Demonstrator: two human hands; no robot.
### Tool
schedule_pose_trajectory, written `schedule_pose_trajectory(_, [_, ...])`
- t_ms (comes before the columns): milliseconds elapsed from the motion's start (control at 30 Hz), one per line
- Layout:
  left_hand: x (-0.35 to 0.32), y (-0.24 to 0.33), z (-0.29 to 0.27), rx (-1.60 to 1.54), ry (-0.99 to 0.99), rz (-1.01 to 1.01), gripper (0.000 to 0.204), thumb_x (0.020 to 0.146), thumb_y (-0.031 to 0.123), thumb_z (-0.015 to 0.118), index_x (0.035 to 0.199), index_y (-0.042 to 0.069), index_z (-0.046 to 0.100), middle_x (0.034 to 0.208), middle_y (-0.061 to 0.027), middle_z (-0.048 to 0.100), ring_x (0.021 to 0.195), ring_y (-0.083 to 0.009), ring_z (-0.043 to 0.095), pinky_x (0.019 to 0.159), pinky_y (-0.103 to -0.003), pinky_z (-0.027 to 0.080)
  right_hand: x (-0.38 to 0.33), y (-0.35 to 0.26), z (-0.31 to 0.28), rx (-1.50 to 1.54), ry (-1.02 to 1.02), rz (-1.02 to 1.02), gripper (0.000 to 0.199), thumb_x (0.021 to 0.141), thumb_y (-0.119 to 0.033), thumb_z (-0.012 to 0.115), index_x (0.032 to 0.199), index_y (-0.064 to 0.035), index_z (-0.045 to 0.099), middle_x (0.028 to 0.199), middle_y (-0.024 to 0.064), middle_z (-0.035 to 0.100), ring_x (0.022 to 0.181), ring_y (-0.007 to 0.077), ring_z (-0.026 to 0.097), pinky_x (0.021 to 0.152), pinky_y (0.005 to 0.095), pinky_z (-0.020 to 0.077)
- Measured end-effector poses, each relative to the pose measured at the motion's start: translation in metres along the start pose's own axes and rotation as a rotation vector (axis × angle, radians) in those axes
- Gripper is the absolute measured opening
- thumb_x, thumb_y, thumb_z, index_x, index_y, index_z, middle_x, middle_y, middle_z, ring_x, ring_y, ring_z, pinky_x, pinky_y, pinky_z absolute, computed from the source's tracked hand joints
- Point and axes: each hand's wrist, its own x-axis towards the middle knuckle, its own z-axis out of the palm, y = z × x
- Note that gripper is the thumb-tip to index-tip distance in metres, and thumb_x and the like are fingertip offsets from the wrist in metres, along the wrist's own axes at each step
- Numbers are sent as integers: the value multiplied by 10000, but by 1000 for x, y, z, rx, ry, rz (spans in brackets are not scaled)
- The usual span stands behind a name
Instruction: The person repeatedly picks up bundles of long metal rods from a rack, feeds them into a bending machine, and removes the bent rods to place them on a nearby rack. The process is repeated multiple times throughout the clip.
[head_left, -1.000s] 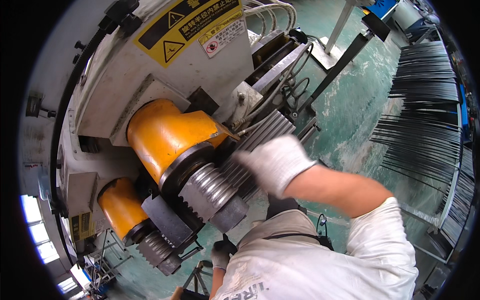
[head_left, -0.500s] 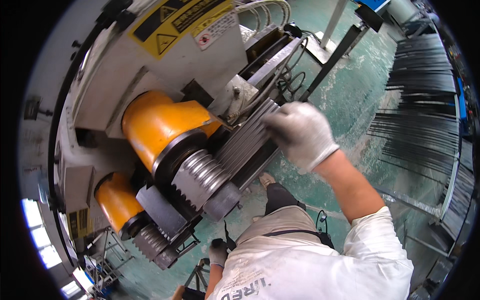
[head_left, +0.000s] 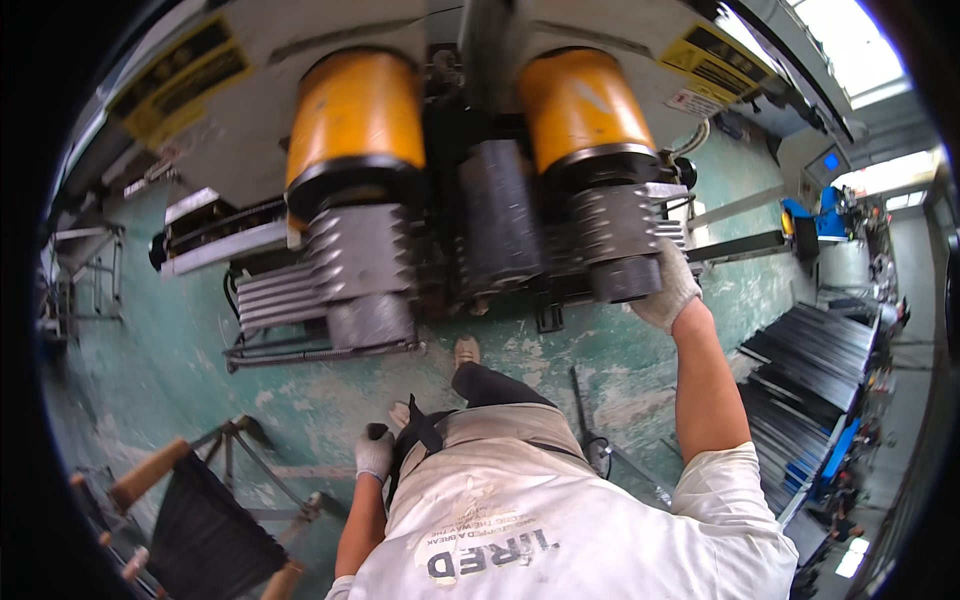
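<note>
My right hand (head_left: 668,292), in a pale work glove, reaches up beside the right grooved steel roller (head_left: 615,228). Its fingers go behind that roller, near the ends of several metal strips (head_left: 668,232), so their grip is hidden. Low at my left side hangs my left hand (head_left: 373,456), also gloved. It looks closed around a small dark patch or object that I cannot make out. A second grooved roller (head_left: 360,250) sticks out to the left, with more parallel metal strips (head_left: 272,302) beside it.
Two orange cylinders (head_left: 357,115) carry the rollers, with a dark steel block (head_left: 498,215) between them. A frame with black fabric (head_left: 215,530) stands at lower left. Dark strips lie stacked on a rack (head_left: 800,375) at right. Green worn floor (head_left: 300,400) lies below.
My view has swung round to face the rollers from the front. My right hand, seen over the strips before, is now partly behind the right roller. My left hand stays low.
</note>
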Motion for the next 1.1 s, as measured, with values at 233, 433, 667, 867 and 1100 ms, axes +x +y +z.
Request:
schedule_pose_trajectory(233, [-31, -87, -16, -310, 68, -244, 309, 955, 88, 742, 1232, -47, 759, 1089, -170, 810, 907, -240, 761, 828, -381, 611, 15, 28, -11, -651, -207, -318, 323, 1034, -198, 659, 1335, -154, 766, 1346, 93, 793, 1304, 319, 693, 1185, 456, 532])
schedule_pose_trajectory(433, [-40, -102, -46, -292, 62, -199, 333, 996, 112, 693, 1288, -46, 717, 935, -127, 743, 763, -223, 701, 710, -377, 586, 18, 7, -5, -484, -203, -100, 242, 1089, -298, 669, 1218, -143, 801, 1157, 103, 795, 1088, 285, 720, 968, 443, 576])
schedule_pose_trajectory(667, [-19, -69, -75, -319, -17, -110, 267, 1010, 91, 672, 1249, -27, 696, 902, -86, 704, 748, -186, 673, 677, -339, 552, 35, 68, 8, -22, -190, -106, 304, 1134, -199, 570, 1376, -103, 727, 1400, 112, 781, 1303, 296, 692, 1212, 426, 523])
schedule_pose_trajectory(867, [-13, -22, -72, -409, 10, -39, 273, 1049, 95, 677, 1286, -40, 677, 996, -115, 725, 808, -200, 697, 720, -357, 570, 21, 41, -43, -336, 106, 398, 411, 1032, -289, 727, 1427, -186, 777, 1359, 192, 812, 1264, 414, 763, 1086, 482, 610])
schedule_pose_trajectory(1100, [-13, -34, -65, -347, -78, -33, 300, 1027, 71, 687, 1300, -55, 684, 941, -126, 736, 760, -211, 702, 684, -363, 565, -73, 33, -15, -113, 417, 534, 390, 1071, -346, 745, 1439, -224, 790, 1284, 196, 835, 1186, 417, 799, 1068, 474, 626])
